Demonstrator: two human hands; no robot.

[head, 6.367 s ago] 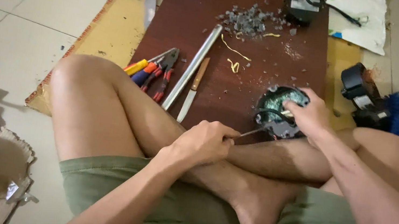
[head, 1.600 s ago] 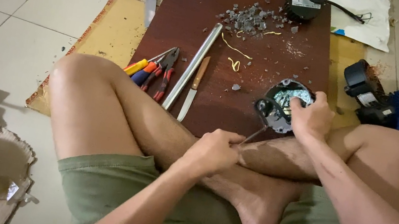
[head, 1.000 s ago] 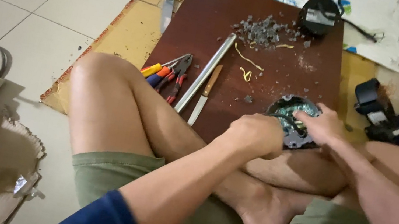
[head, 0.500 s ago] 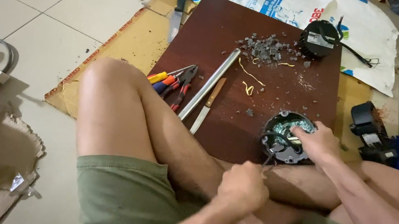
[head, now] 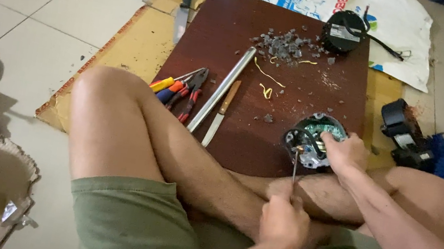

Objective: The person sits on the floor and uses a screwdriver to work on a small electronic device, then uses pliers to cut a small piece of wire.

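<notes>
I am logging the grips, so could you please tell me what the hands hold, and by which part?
The left hand grips a thin tool by its lower end; the right hand holds the round device by its rim.

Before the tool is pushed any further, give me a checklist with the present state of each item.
1. Right hand steadies the round device: ok, it rests on its rim.
2. Left hand grips the thin tool: ok, fist closed round the handle.
3. Tool tip seated in the device: cannot tell, too small.
4. Right fingers clear of the tip: not ok, they lie close beside it.
5. Device supported: ok, on the brown board edge, against the leg.
6. Pliers within reach: ok.
</notes>
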